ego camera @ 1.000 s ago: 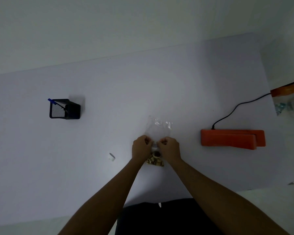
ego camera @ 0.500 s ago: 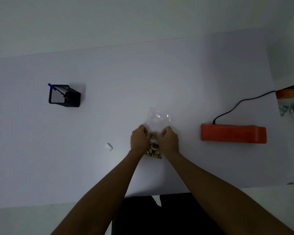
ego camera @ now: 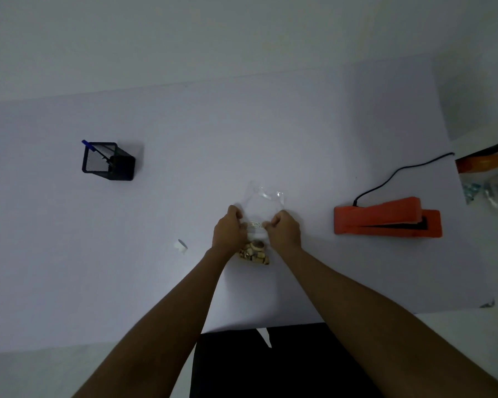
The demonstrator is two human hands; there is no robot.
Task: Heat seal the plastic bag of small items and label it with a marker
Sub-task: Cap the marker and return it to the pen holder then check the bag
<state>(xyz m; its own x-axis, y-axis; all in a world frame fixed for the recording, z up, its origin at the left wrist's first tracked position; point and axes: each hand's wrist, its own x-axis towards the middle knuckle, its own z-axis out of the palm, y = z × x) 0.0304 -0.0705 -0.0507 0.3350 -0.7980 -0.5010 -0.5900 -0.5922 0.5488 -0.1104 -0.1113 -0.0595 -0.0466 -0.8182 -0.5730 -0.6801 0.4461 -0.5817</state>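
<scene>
We pinch the clear plastic bag (ego camera: 263, 209) btwn left hand (ego camera: 230, 228) & right hand (ego camera: 283, 231), small tan items (ego camera: 254, 252) bunched at its near end on the surface (ego camera: 299, 133). White scrap (ego camera: 181, 246) left; orange heat sealer (ego camera: 385, 216) right w/ lid ajar; mesh pen cup (ego camera: 108, 161) w/ blue marker (ego camera: 94, 148) far left

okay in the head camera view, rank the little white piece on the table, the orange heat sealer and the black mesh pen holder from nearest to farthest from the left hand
From the left hand:
1. Small white piece, just to its left, slightly nearer the person.
2. Orange heat sealer, off to the right, beyond the right hand.
3. Black mesh pen holder, far left and farther back on the table.
</scene>
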